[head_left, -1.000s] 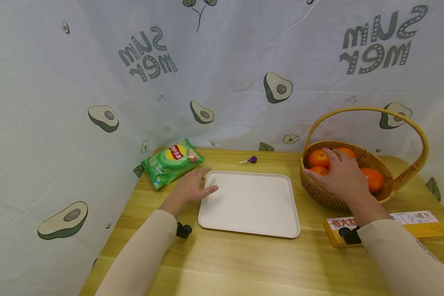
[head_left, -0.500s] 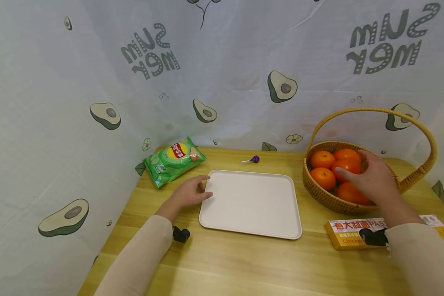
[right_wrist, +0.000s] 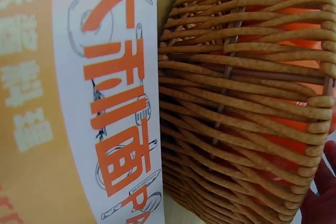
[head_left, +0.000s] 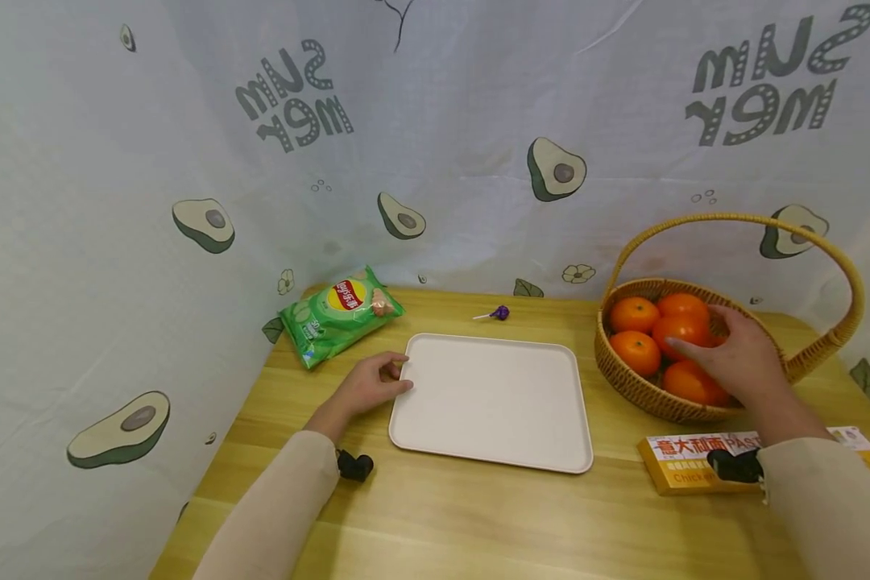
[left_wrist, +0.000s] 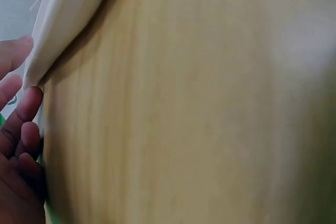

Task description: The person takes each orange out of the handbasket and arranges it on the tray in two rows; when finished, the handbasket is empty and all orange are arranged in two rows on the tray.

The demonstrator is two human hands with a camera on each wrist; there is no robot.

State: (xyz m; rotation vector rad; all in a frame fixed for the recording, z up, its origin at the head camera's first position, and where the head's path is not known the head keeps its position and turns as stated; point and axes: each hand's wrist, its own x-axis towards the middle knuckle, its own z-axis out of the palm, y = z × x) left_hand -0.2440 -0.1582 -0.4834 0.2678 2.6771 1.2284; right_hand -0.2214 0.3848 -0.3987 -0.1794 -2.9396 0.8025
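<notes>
At the left rim of a white rectangular tray [head_left: 489, 403], my left hand [head_left: 366, 385] pinches the edge, thumb on the upper side and fingers curled at the side. In the left wrist view, the tray's corner [left_wrist: 68, 19] lies by the fingertips. My right hand [head_left: 743, 358] reaches into a wicker basket [head_left: 631, 395] beneath its tall handle. Its thumb and fingers curl round a smooth orange-red fruit [head_left: 677, 332] in the middle; the palm hides part of the fruits at the right. Oranges [head_left: 634, 352] lie left of the hand. The right wrist view mostly shows the basket's woven side [right_wrist: 247, 93].
A green chip bag [head_left: 342, 316] lies at the back left, and a purple lollipop [head_left: 500, 312] behind the tray. In front of the basket is a yellow-and-white pasta box [head_left: 696, 463], partly under the right forearm. A patterned curtain [head_left: 435, 145] borders the wooden table.
My right hand has moved rightward from above the left oranges to the middle and right fruits, uncovering the oranges. My left hand has drawn back slightly to the tray's rim, its fingers curling in.
</notes>
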